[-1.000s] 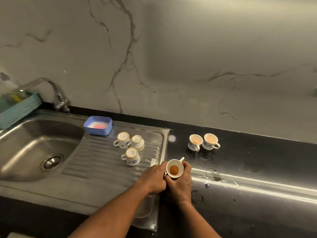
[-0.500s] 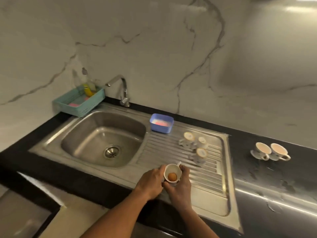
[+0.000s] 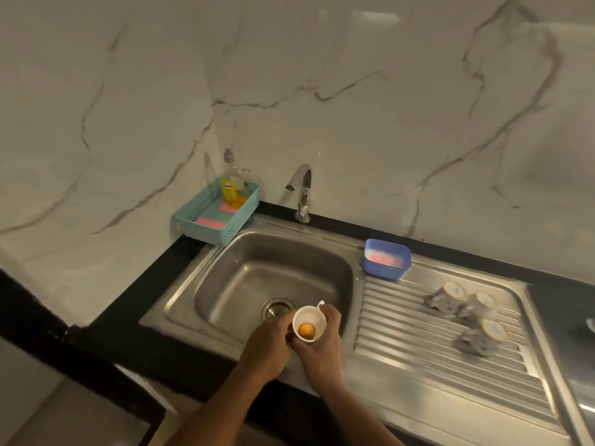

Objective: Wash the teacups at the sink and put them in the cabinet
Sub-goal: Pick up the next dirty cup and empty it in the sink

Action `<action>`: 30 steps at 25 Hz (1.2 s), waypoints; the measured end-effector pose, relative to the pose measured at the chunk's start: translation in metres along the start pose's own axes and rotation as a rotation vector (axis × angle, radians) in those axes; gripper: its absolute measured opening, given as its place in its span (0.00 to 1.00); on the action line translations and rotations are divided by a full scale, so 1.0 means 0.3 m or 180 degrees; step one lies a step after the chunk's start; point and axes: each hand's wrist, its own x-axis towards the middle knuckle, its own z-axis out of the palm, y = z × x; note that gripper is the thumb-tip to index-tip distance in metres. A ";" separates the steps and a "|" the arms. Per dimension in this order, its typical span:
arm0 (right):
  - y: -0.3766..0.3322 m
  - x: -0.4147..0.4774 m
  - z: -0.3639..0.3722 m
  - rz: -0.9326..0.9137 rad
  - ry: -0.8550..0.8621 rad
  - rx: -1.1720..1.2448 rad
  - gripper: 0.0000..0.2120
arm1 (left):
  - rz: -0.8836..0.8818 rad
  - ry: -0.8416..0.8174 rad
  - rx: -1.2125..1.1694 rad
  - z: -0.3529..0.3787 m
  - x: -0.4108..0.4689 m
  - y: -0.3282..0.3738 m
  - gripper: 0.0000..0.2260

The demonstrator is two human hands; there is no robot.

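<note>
Left fingers (image 3: 285, 326) curl round the near-left wall of a small white ceramic teacup (image 3: 309, 323); right fingers (image 3: 333, 315) wrap its right side, close together, just beside the thin handle. So my left hand (image 3: 267, 344) and right hand (image 3: 322, 347) both grip it. I see the cup held upright, mouth up, with a round orange-brown residue at its bottom. It sits over the front part of the stainless steel sink basin (image 3: 244, 281), near the round drain (image 3: 277, 309).

On the ribbed steel drainboard (image 3: 415, 339) to the right, three upturned patterned teacups (image 3: 479, 305) cluster together. A blue plastic tub (image 3: 386, 260) stands at the drainboard's far corner. Behind the basin rises a curved chrome tap (image 3: 301, 191), and left of it a teal perforated basket (image 3: 219, 220) holds a clear soap bottle (image 3: 231, 185).
</note>
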 end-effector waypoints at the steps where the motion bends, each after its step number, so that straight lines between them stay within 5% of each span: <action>1: -0.015 0.035 0.048 0.0024 0.0047 0.0064 0.40 | -0.0033 -0.0001 -0.0080 -0.030 0.041 -0.034 0.18; 4: -0.042 0.154 0.186 0.0125 0.0203 0.0311 0.37 | -0.0019 0.0071 -0.0223 -0.109 0.210 -0.141 0.23; 9: -0.056 0.416 0.333 0.0332 0.0380 0.0398 0.32 | -0.0143 -0.0026 -0.0267 -0.181 0.611 -0.269 0.09; 16: -0.076 0.671 0.385 0.0495 0.0367 0.0455 0.31 | -0.0093 0.0077 -0.0670 -0.152 1.100 -0.177 0.17; 25: -0.036 0.828 0.429 0.0549 0.0406 0.0235 0.32 | -0.0393 0.0425 -0.1706 -0.065 1.295 -0.295 0.05; 30: -0.015 0.853 0.472 0.0590 0.0330 0.0160 0.29 | -0.0295 0.0341 -0.1847 -0.081 1.300 -0.313 0.08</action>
